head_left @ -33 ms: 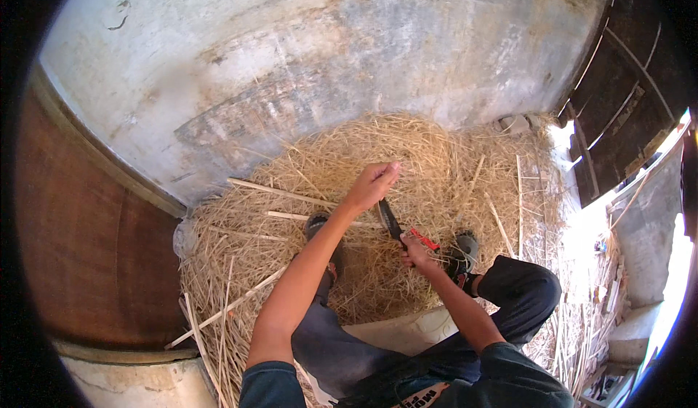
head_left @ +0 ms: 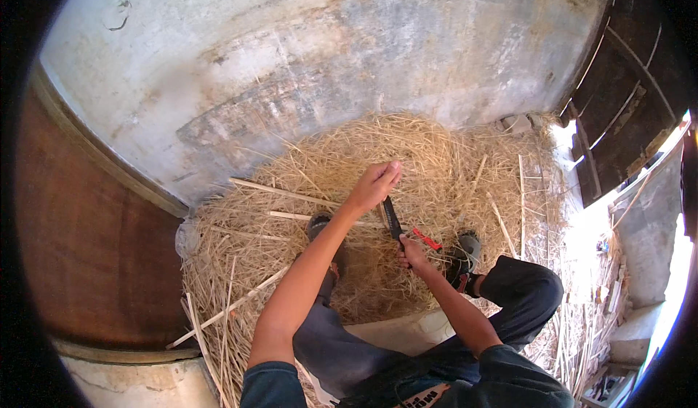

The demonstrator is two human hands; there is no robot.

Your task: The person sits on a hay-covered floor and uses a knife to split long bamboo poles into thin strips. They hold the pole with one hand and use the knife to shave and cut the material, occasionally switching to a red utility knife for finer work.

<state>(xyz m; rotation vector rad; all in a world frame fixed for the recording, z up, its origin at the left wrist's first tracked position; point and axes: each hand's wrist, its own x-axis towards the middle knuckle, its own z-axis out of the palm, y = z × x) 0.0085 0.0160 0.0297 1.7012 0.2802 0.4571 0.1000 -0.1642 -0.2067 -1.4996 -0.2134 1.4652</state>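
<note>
My right hand [head_left: 412, 254] is wrapped round the handle end of a dark, long-bladed knife [head_left: 394, 221]. The blade slants away from me, its far end just below my left hand [head_left: 375, 186]. That left hand is raised over the straw with its fingers closed. Whatever sits in them is too small or too hidden to make out. Just right of the knife lies a red and black object [head_left: 427, 240], perhaps a tool handle, apart from my right hand.
Thin shavings [head_left: 392, 139] cover the floor between my feet and the stained wall [head_left: 349, 59]. Pale strips [head_left: 280, 190] lie across them to the left. A brown panel [head_left: 94, 241] stands at the left, dark boards [head_left: 625, 81] at the right.
The knife has turned slightly, and its blade shows at a different angle. My right hand has moved a little left, away from the red object. My left hand stays nearly where it was.
</note>
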